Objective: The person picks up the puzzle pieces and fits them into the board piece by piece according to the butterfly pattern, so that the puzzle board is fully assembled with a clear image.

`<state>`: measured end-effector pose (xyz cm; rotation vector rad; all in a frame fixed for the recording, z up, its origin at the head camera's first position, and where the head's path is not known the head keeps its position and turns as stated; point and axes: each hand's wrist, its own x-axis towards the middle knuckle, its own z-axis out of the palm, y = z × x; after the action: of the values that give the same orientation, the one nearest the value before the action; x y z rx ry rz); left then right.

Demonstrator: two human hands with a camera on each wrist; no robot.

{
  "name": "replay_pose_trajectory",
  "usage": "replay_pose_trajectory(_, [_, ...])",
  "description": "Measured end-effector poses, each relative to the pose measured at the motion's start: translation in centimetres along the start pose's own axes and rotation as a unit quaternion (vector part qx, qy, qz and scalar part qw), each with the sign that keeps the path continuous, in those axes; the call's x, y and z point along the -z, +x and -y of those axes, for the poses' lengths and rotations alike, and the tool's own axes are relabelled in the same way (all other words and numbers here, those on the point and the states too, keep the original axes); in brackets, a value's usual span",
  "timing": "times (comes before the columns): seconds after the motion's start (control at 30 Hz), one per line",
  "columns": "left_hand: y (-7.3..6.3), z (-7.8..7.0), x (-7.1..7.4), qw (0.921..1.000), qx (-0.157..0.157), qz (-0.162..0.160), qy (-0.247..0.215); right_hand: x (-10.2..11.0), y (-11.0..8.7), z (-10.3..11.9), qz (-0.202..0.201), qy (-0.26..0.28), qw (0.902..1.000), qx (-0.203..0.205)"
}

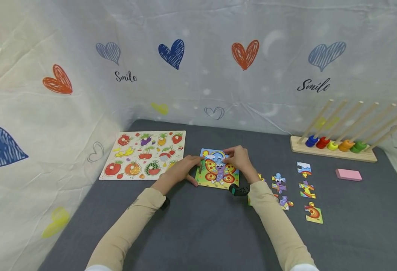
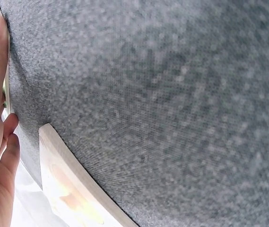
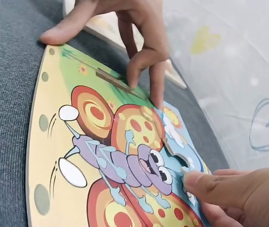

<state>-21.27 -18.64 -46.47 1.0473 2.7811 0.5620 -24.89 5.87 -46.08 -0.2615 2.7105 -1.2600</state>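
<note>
A butterfly jigsaw board (image 1: 220,176) with a purple-bodied butterfly lies on the dark cloth. My left hand (image 1: 183,168) rests at its left side: in the right wrist view the thumb (image 3: 61,35) touches a corner while fingertips press the green and sky part. At the upper right, my right hand (image 1: 240,160) pinches a blue sky puzzle piece (image 3: 184,158), its curved edge showing over the picture. That thumb lies on top; the other fingers are partly hidden behind it. Several loose butterfly puzzle pieces (image 1: 279,183) lie right of the board, some partly behind the right sleeve.
A fruit peg puzzle board (image 1: 143,155) lies at the left, close to the left hand. At the back right stands a wooden peg rack (image 1: 334,149) with coloured rings. A pink block (image 1: 348,174) sits in front of it. Printed white cloth (image 1: 205,86) hangs behind the table.
</note>
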Motion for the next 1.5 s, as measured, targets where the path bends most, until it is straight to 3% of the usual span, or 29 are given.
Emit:
replay_pose_trajectory(0.47, [0.6, 0.2, 0.4, 1.0000, 0.002, 0.000, 0.004, 0.4, -0.1, 0.8, -0.005, -0.043, 0.9985, 0.033])
replay_pose_trajectory(0.7, [0.6, 0.0, 0.5, 1.0000, -0.001, 0.000, 0.004, 0.2, -0.1, 0.2, -0.019, -0.006, 0.9997, 0.013])
replay_pose_trajectory(1.13, [0.2, -0.1, 0.2, 1.0000, 0.002, -0.001, 0.000, 0.0, -0.5, -0.5, -0.033, 0.026, 0.9983, 0.040])
replay_pose_trajectory(1.3, [0.1, -0.1, 0.1, 1.0000, 0.001, 0.002, 0.001, 0.9, -0.9, -1.5, -0.031, 0.093, 0.9945, 0.039])
replay_pose_trajectory(1.5, [0.0, -0.2, 0.1, 1.0000, -0.005, -0.005, -0.004, 3.4, -1.4, -4.4, -0.018, 0.207, 0.9760, 0.067])
